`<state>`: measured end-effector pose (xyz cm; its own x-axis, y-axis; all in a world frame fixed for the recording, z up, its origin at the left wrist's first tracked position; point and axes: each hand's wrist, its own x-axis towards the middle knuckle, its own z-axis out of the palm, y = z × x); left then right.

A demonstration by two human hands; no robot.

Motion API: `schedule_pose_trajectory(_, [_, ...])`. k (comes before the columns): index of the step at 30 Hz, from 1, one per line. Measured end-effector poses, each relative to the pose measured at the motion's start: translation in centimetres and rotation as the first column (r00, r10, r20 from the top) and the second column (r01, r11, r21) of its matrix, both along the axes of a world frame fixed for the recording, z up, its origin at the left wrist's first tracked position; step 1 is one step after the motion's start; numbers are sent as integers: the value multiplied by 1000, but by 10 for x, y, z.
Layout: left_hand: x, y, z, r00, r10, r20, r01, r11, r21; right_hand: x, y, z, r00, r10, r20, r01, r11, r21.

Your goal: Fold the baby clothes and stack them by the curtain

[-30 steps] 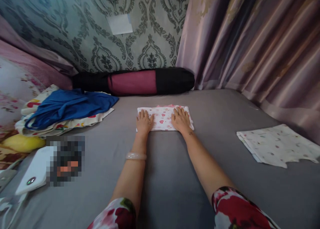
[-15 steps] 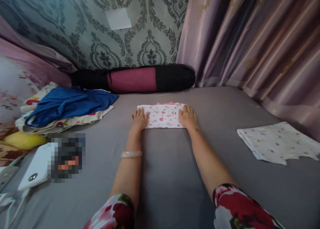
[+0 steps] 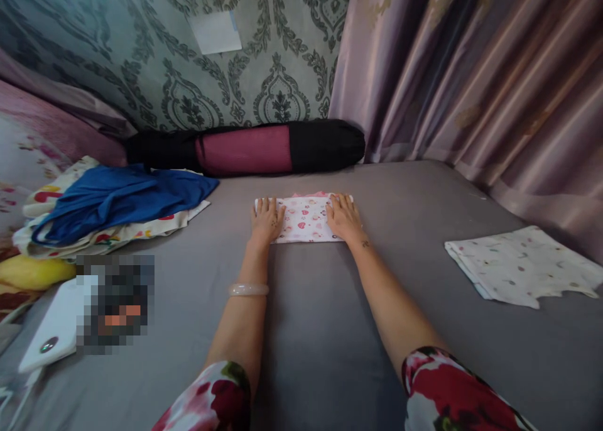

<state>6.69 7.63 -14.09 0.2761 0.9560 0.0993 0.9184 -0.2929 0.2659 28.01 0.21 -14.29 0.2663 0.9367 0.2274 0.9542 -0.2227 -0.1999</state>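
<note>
My left hand [image 3: 267, 221] and right hand [image 3: 343, 217] lie palm-down with the grip released, fingers extended, on the 2 ends of a folded white cloth [image 3: 304, 222] printed with pink hearts and flowers. It lies flat on a grey bedsheet [image 3: 306, 330], between me and a long black-and-maroon roll [image 3: 245, 149]. Well apart, a blue garment [image 3: 127, 198] lies to my left, a white printed garment [image 3: 518, 267] to my right.

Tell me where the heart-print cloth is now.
In the head view, the heart-print cloth lies folded centrally on the grey sheet, its left end under the left hand, its right end under the right hand.
</note>
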Motion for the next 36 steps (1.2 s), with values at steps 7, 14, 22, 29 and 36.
schedule_pose_trajectory(7, [1,0,-5,999,4,-33,-7,997,-77,0,-2,-8,1000,-25,7,25,999,-26])
schedule_pose_trajectory(14, [4,-4,5,995,11,-97,-16,999,-45,-6,-2,-1,999,-35,17,35,999,22])
schedule_pose_trajectory(22, [33,-24,-2,987,-108,-123,119,989,83,-26,-1,-1,998,56,9,-56,998,32])
schedule_pose_trajectory(29, [33,-23,-10,987,-110,-114,117,992,53,-26,0,-7,999,47,15,-47,999,16])
schedule_pose_trajectory(36, [33,-23,-10,989,-113,-91,119,990,69,-27,-1,-1,999,47,5,-47,999,-16])
